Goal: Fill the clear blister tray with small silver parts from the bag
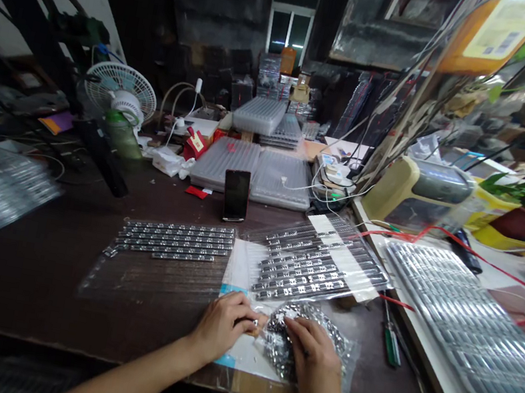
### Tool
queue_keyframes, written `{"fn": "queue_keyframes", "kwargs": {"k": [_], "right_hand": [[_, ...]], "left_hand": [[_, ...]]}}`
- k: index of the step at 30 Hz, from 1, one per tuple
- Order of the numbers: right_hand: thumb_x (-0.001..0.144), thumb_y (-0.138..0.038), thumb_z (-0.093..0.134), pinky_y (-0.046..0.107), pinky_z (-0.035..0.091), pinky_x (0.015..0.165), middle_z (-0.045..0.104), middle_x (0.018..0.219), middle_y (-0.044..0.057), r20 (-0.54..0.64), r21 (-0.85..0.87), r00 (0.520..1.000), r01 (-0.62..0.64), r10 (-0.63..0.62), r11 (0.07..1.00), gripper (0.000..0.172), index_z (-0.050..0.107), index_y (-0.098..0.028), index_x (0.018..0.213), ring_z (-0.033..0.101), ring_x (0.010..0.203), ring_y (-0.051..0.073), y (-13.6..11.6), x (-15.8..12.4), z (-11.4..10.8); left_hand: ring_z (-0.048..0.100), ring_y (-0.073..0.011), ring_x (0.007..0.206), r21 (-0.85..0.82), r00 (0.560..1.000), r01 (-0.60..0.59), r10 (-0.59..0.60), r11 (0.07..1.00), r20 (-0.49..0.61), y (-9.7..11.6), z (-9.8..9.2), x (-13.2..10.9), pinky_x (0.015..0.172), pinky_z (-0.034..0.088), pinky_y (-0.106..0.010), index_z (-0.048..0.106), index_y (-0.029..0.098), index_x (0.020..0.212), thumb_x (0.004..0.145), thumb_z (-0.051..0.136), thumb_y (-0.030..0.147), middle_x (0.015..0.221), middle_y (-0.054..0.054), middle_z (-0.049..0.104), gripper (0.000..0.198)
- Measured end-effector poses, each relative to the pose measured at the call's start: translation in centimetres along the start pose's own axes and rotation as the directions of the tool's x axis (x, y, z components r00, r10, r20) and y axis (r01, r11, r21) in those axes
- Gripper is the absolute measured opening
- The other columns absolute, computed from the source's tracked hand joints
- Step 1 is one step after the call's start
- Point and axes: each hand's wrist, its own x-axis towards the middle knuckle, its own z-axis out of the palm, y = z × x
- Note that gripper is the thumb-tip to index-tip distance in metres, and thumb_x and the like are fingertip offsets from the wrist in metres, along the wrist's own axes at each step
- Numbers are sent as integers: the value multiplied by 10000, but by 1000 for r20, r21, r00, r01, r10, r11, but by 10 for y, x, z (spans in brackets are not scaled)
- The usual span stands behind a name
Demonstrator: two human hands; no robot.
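A part-filled tray (161,277) lies left and far of the left hand (222,325), its fingers narrowly pinched, though I cannot tell on what. Rightward, a second tray (369,261) lies beyond the near heap of parts (276,349), where the right hand (318,355) rests narrowly bent fingertips, hold unclear, left of a screwdriver (391,344)

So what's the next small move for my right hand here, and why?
Probably pinch one piece from the pile of small metal parts with the right hand: its fingertips are at the pile, and the partly filled clear tray left of centre seems to have bare channels below its rows of parts.
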Motion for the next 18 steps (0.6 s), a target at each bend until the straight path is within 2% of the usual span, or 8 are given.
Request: {"fn": "queue_keyframes", "kwargs": {"k": [4,7,11,15,18], "right_hand": [[891,-381,502,281,497,690,698,814,36,13,21,998,-64,64,998,236,684,-237,846,646,741,164,-5,1,6],[885,-406,510,279,465,666,693,773,31,53,29,994,-98,96,995,257,680,-230,807,631,706,161,-16,4,14],[883,-350,523,300,401,698,687,821,7,98,-22,995,-26,28,999,198,702,-287,824,598,776,164,-33,10,27],[856,-305,564,306,366,691,662,839,-2,89,-77,996,-8,15,997,152,712,-339,857,563,788,160,-41,12,35],[853,-309,568,311,369,698,651,859,-1,105,-118,994,9,4,993,153,704,-355,904,550,801,165,-38,10,34]], "left_hand": [[606,-192,820,7,1000,-7,7,1000,-3,1,0,-1,743,470,-292,745,250,836,775,670,162,807,-38,646,131],[609,-179,794,-84,999,14,-17,996,-46,-1,-1,1,727,476,-280,742,243,849,786,643,155,805,-35,648,147],[617,-171,776,-243,980,69,-111,968,-163,-9,-2,7,677,486,-255,734,203,845,787,606,148,823,-48,662,150],[621,-175,792,-270,978,70,-120,960,-172,-13,-2,9,662,483,-244,734,193,841,780,615,161,829,-56,666,138],[621,-171,775,-267,978,81,-128,960,-163,-14,-2,9,640,475,-238,733,199,856,782,616,166,832,-51,667,142]]}}
